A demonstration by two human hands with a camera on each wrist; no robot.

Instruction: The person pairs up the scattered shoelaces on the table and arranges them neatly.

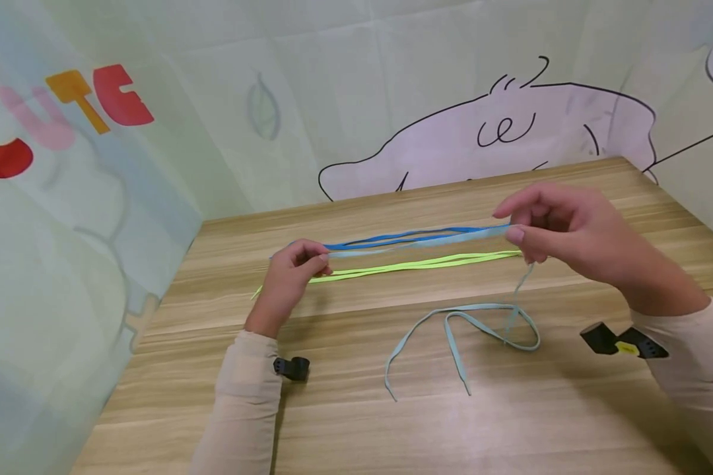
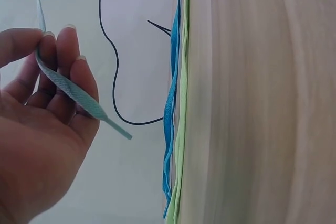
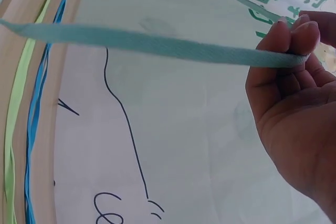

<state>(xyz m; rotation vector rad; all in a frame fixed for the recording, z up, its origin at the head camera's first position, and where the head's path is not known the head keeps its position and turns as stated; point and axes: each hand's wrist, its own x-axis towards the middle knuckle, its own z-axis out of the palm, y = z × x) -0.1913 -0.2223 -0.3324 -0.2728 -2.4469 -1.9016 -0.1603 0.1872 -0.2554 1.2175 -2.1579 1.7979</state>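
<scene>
A light blue shoelace [image 1: 475,235] is stretched in the air between both hands. The left hand [image 1: 294,274] pinches it close to one end, and its tip [image 2: 119,129] sticks out past the fingers in the left wrist view. Farther along, the right hand [image 1: 576,231] pinches the same lace [image 3: 157,45] between thumb and fingers. From the right hand a tail hangs down toward the table. Below lies a second light blue shoelace [image 1: 422,321], loosely looped, with two ends pointing to the near side.
Behind the held lace, blue shoelaces [image 1: 386,237] and yellow-green shoelaces [image 1: 416,265] lie side by side across the wooden table [image 1: 344,422]. A printed cloth backdrop [image 1: 309,86] rises behind the table's far edge and at the left. Each wrist carries a small black camera [image 1: 294,368].
</scene>
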